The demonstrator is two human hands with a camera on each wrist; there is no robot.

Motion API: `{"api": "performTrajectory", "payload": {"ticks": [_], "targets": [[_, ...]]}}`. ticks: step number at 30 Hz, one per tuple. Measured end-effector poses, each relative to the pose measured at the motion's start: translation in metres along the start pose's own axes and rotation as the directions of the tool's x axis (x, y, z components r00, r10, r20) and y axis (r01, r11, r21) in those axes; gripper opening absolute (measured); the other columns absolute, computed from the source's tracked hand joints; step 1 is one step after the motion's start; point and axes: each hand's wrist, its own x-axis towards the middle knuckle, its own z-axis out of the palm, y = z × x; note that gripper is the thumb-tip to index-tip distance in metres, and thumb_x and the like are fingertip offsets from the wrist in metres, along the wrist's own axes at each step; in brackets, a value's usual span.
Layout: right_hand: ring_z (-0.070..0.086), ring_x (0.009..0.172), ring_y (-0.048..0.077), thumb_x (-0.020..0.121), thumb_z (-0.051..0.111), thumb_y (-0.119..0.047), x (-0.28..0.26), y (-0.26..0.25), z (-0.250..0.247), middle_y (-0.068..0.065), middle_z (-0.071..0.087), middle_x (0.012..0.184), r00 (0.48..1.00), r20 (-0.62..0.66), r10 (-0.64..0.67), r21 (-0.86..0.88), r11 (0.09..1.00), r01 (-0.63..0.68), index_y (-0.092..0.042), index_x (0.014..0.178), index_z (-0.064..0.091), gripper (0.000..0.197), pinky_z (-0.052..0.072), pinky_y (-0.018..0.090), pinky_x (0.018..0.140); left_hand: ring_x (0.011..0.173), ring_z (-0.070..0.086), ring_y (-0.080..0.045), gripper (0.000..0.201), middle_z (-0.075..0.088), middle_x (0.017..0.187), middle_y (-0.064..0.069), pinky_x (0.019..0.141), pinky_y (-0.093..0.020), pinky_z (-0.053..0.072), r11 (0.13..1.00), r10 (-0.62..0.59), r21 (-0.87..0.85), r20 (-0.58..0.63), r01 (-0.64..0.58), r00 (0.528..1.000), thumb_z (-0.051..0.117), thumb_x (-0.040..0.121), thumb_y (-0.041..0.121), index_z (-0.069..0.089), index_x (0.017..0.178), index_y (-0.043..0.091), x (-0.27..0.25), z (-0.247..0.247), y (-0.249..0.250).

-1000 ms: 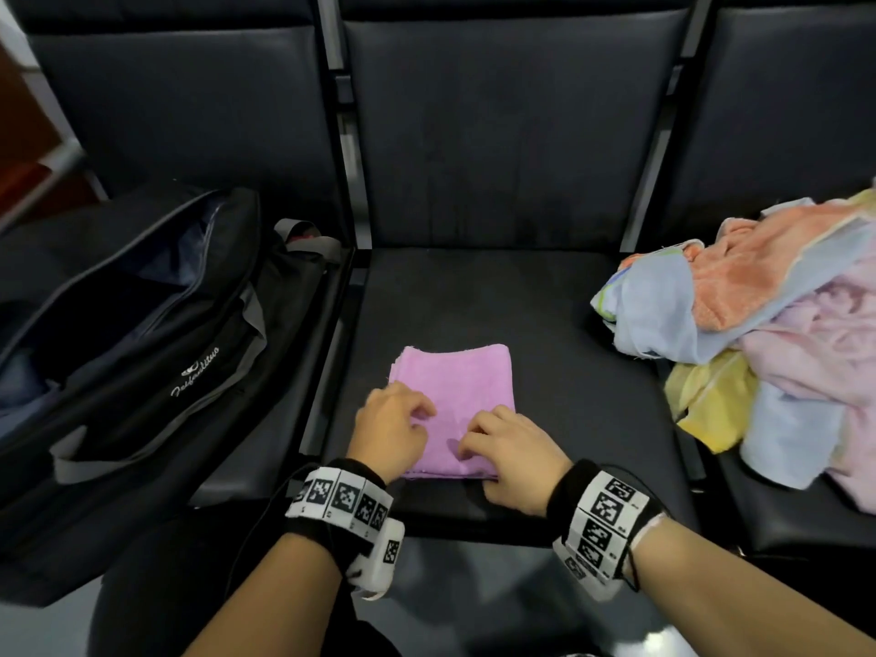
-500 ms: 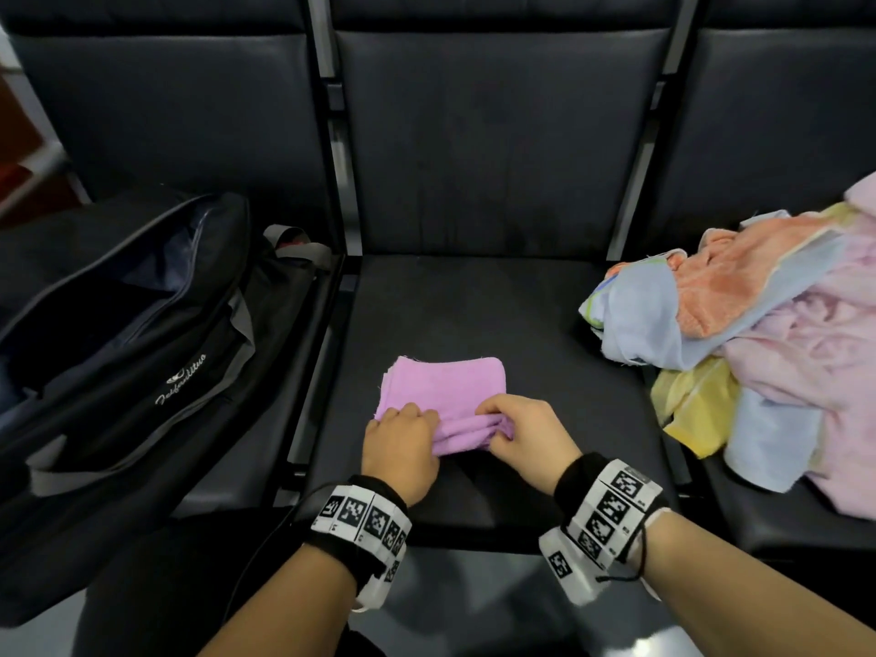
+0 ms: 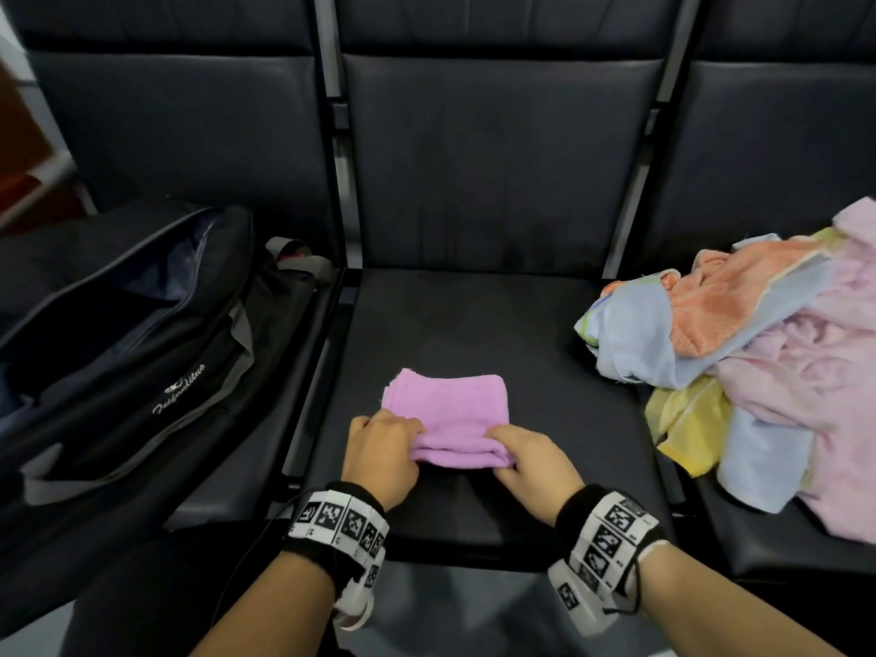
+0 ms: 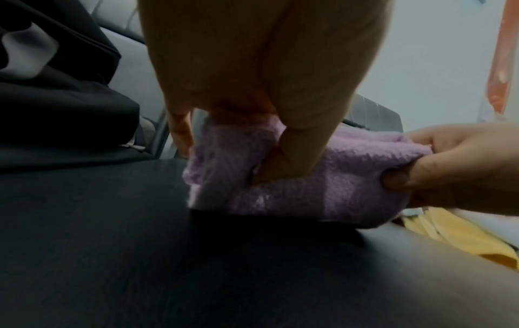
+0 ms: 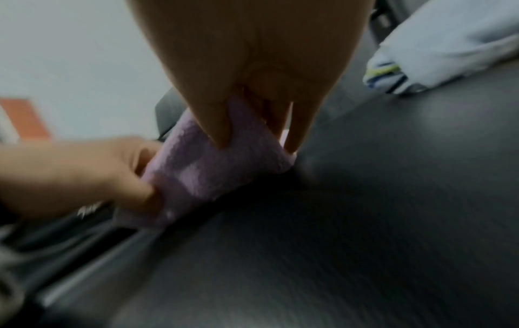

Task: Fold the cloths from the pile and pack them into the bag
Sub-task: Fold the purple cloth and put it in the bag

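Hands, our left hand [image 3: 379,455] and right hand [image 3: 531,459], each grip pinching the near edge of the pink cloth [image 3: 448,410], are now lifting that edge, flat a second ago, starting another fold right of the bag [image 3: 123,353].

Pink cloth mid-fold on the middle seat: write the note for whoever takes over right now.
Left hand: grips the near left edge of the pink cloth.
Right hand: grips the near right edge.
Cloth lies partly folded on the middle seat, near edge lifted.
Bag stands open on the left seat; its contents cannot be made out.
Pile waits unfolded on the right seat.
Left: finish this fold, pack it, then do the pile.
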Motion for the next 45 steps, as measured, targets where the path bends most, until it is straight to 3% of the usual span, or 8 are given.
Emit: {"api": "performTrajectory", "payload": {"ticks": [6,9,16,21,26,33,39,45], "targets": [[0.061,0.075,-0.003,0.086,0.065,-0.017,-0.001,0.013,-0.024,-0.017,0.069,0.082,0.981,-0.098,0.167,0.311,0.942,-0.130,-0.035,0.083,0.064,0.018,0.045,0.012,0.068,0.076,0.063,-0.024,0.013,0.067,0.077,-0.003,0.071,-0.033,0.051,0.871,-0.097,-0.477,0.070,0.119,0.993,0.067,0.071,0.017,0.064,0.083,0.015,0.002,-0.015,-0.001],[0.054,0.068,0.004,0.087,0.066,-0.019,-0.004,0.025,-0.027,-0.002,0.066,0.076,0.956,-0.126,0.266,0.369,0.907,-0.204,-0.020,0.081,0.063,0.007,0.045,0.027,0.068,0.065,0.055,-0.014,0.023,0.067,0.073,-0.002,0.061,-0.028,0.047,0.730,-0.116,-0.667,0.099,0.152,0.988,0.062,0.060,0.023,0.065,0.080,0.014,0.003,-0.017,0.001],[0.052,0.064,0.003,0.089,0.068,-0.023,0.002,0.047,-0.028,-0.007,0.060,0.068,0.912,-0.198,0.359,0.385,0.884,-0.265,-0.022,0.075,0.057,0.018,0.039,0.026,0.061,0.069,0.056,-0.013,0.006,0.066,0.075,-0.003,0.067,-0.030,0.044,0.661,-0.156,-0.728,0.104,0.182,0.982,0.069,0.086,0.013,0.066,0.083,0.011,0.016,0.002,0.002],[0.060,0.081,0.011,0.084,0.075,-0.030,0.017,0.054,-0.017,-0.012,0.065,0.085,0.868,-0.176,0.465,0.378,0.846,-0.376,-0.023,0.106,0.063,0.026,0.040,0.011,0.067,0.066,0.055,-0.007,0.013,0.059,0.070,0.010,0.060,-0.023,0.038,0.691,-0.293,-0.664,0.106,0.287,0.950,0.070,0.087,0.028,0.062,0.078,0.023,0.023,0.020,0.001],[0.055,0.118,0.015,0.085,0.074,-0.034,0.028,0.060,-0.021,-0.003,0.058,0.125,0.905,-0.002,0.426,0.294,0.865,-0.407,-0.028,0.144,0.047,0.065,0.040,0.030,0.106,0.078,0.061,-0.013,0.013,0.063,0.080,0.007,0.070,-0.029,0.046,0.679,-0.323,-0.655,0.139,0.331,0.936,0.069,0.086,0.028,0.060,0.094,0.024,0.023,0.027,-0.003],[0.059,0.076,0.014,0.082,0.078,-0.023,0.030,0.056,-0.026,-0.004,0.064,0.077,0.922,0.048,0.384,0.293,0.877,-0.381,-0.016,0.085,0.066,0.015,0.041,0.012,0.060,0.087,0.064,-0.012,0.018,0.069,0.089,0.012,0.075,-0.023,0.044,0.732,-0.241,-0.620,0.151,0.282,0.959,0.064,0.088,0.026,0.063,0.104,0.035,0.020,0.026,-0.003],[0.054,0.069,0.013,0.076,0.083,-0.016,0.017,0.028,-0.043,0.000,0.059,0.071,0.927,0.000,0.375,0.381,0.857,-0.347,-0.007,0.075,0.063,0.022,0.043,0.029,0.066,0.094,0.065,-0.020,0.015,0.070,0.095,0.004,0.086,-0.030,0.051,0.708,-0.275,-0.619,0.201,0.340,0.940,0.063,0.088,0.020,0.062,0.098,0.031,0.006,0.014,0.000],[0.061,0.072,0.006,0.064,0.081,-0.027,0.035,-0.063,-0.090,-0.003,0.068,0.079,1.000,-0.024,-0.019,0.219,0.975,0.024,-0.025,0.081,0.065,0.023,0.052,0.032,0.072,0.131,0.043,-0.020,0.086,0.044,0.139,-0.001,0.113,-0.036,0.037,0.759,-0.089,-0.633,0.126,0.149,0.988,0.068,0.064,0.029,0.039,0.145,0.026,-0.006,-0.034,0.014]]}}
